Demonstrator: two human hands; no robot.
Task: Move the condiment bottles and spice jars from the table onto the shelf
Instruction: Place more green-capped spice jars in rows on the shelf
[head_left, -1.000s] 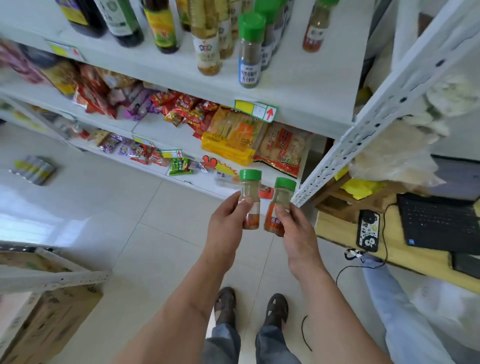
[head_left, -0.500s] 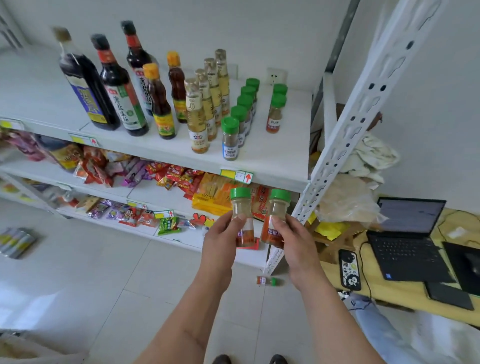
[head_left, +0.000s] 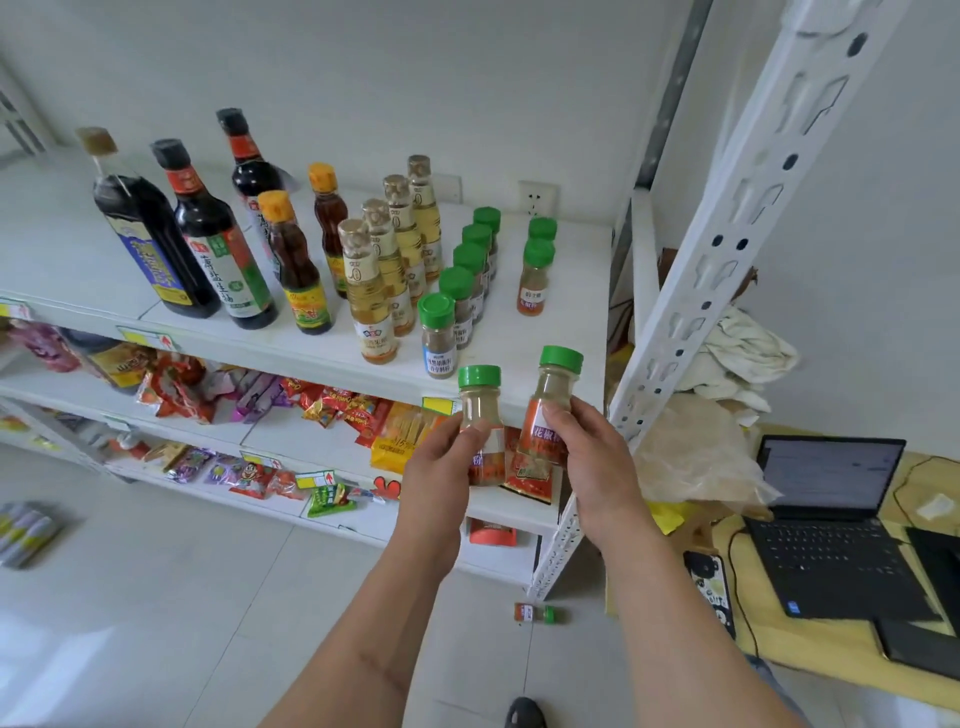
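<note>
Mostly done: top shelf (head_left: 550, 332) already holds the bottles and green-capped jars, left hand (head_left: 441, 467) and right hand (head_left: 592, 457) each grip a spice jar just below its front edge, table stock probably unseen.

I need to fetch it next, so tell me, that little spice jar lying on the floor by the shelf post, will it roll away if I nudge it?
Probably. The spice jar lies on its side on smooth tile floor, and it looks round, so a nudge across its length would likely roll it. It looks small and should be light. Its surface looks smooth, so pinch it firmly.
</note>
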